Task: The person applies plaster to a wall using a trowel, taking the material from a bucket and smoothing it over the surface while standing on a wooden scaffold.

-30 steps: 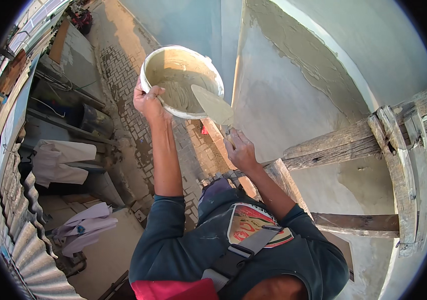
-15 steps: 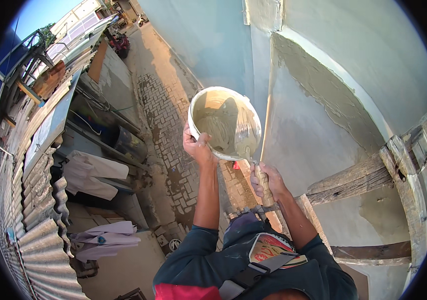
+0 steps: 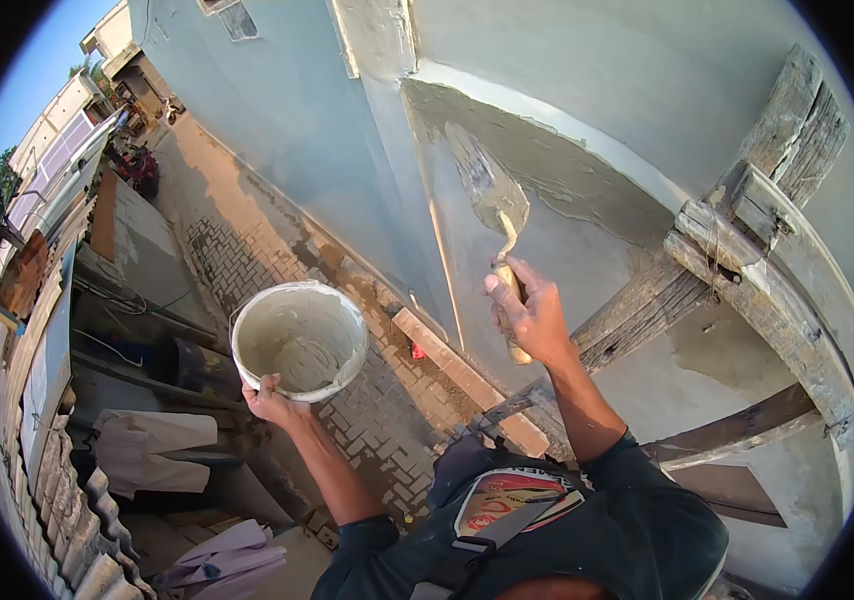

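Gripping bucket point(image 3: 332, 391) with left hand point(image 3: 272, 402) at eight o'clock, trowel point(image 3: 495, 203) with right hand point(image 3: 533, 314) at three; apparently applying mortar point(image 3: 312, 362), calling for steady pressure.

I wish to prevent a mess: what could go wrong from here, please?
The bucket might tip and spill grey paste onto the paving, as only the left hand holds it, fingers at its rim. Bits might also drop from the trowel in the right hand, since its blade looks smeared.
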### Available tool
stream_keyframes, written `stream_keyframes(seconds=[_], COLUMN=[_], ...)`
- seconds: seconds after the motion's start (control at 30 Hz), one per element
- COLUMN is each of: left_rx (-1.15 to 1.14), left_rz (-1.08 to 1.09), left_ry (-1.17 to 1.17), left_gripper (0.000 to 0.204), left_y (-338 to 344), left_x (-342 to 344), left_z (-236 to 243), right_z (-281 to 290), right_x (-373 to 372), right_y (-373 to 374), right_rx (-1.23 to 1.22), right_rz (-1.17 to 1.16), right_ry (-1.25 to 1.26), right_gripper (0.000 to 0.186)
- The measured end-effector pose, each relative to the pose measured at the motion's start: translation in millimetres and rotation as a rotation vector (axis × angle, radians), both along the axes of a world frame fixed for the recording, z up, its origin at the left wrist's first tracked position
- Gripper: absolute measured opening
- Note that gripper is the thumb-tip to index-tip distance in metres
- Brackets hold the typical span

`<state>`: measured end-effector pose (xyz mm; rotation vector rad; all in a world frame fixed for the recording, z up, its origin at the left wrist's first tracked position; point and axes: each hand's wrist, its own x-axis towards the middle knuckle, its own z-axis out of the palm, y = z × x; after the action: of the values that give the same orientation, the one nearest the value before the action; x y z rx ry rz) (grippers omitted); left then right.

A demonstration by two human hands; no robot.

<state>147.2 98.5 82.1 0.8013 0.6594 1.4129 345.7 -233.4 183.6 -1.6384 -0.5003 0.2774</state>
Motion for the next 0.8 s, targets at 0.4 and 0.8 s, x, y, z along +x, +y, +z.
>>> stream_keyframes(seconds=[0.4,0.8], left_rx=[-0.274,-0.295], left_rz=[0.009,-0.054], left_ry=[0.265,0.266], left_gripper=[0.032,0.035], left_y=[-51,-70], left_x=[-66,-71], left_z=[-109,-123], right_z=[-32,-26], right_x=[26,101], right_y=[-19,63], right_rx=[-0.241,-0.486], right_rz=[-0.762,-0.627], right_ry=[-0.543,-0.568], right_gripper=[0.055,0.053])
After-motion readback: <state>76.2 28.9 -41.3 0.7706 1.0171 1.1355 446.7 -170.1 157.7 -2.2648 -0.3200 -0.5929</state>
